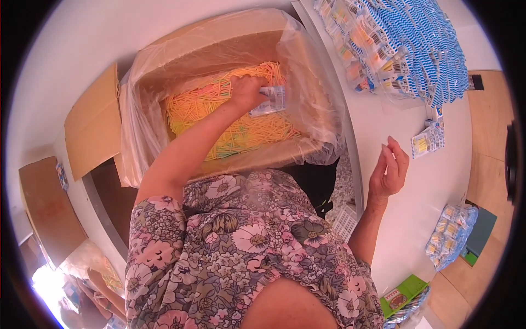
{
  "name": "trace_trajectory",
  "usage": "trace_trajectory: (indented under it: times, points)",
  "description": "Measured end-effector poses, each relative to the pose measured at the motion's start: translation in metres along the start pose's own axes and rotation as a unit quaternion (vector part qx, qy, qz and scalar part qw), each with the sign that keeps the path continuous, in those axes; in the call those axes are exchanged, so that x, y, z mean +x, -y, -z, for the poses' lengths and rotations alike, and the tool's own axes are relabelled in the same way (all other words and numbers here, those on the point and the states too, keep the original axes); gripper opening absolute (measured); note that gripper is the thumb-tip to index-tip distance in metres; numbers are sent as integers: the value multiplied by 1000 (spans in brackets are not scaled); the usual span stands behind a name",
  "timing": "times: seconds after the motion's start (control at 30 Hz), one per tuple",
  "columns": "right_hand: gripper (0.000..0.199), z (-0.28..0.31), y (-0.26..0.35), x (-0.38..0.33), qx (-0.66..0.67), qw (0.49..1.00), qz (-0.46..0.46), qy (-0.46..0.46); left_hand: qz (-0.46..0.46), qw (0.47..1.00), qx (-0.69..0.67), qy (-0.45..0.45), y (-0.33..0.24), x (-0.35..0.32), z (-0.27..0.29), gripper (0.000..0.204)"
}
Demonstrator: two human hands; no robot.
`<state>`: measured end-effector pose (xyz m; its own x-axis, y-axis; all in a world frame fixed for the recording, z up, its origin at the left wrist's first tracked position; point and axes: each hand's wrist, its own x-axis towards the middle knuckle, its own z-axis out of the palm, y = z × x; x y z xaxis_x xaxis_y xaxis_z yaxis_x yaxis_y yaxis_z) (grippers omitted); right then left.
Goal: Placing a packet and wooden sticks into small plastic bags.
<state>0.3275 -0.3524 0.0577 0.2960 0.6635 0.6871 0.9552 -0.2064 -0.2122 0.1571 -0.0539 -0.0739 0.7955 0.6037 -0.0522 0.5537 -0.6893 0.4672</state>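
My left hand (249, 92) reaches into a lined cardboard box, its fingers closed over a heap of thin coloured sticks (230, 131). A small clear plastic packet (271, 101) with blue and white print sticks out from that hand. Whether sticks are pinched in the same fingers is hidden. My right hand (390, 170) hovers at the white table (383, 126), fingers loosely stretched and apart, with nothing visible in it. Just beyond it lies a filled packet (428, 140) showing yellow sticks through its clear part.
A clear liner hangs over the box rim (148, 60). A large pile of blue-striped packets (405, 49) covers the far right of the table. Another packet bundle (452, 236) and a green carton (404, 296) lie at right. Another person's arm (107, 290) shows lower left.
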Motion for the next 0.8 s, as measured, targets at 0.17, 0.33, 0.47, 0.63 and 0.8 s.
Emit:
trace_trajectory:
  times: [0.17, 0.33, 0.47, 0.63, 0.8]
  points:
    - [24, -32, 62, 39, 152, 987, 6, 52, 10, 905, -404, 132, -2, -7, 29, 20]
    - [39, -90, 105, 86, 232, 929, -153, 244, -65, 847, -504, 158, -13, -30, 79, 17]
    - [35, -130, 96, 89, 328, 859, -185, 347, -45, 832, -534, 144, -5, -39, 86, 17]
    - [27, -155, 108, 100, 259, 851, -130, 438, 42, 884, -464, 45, 37, -51, 84, 16]
    - [20, -229, 88, 78, 110, 851, -43, 511, 48, 876, -475, -61, 55, -77, 140, 16]
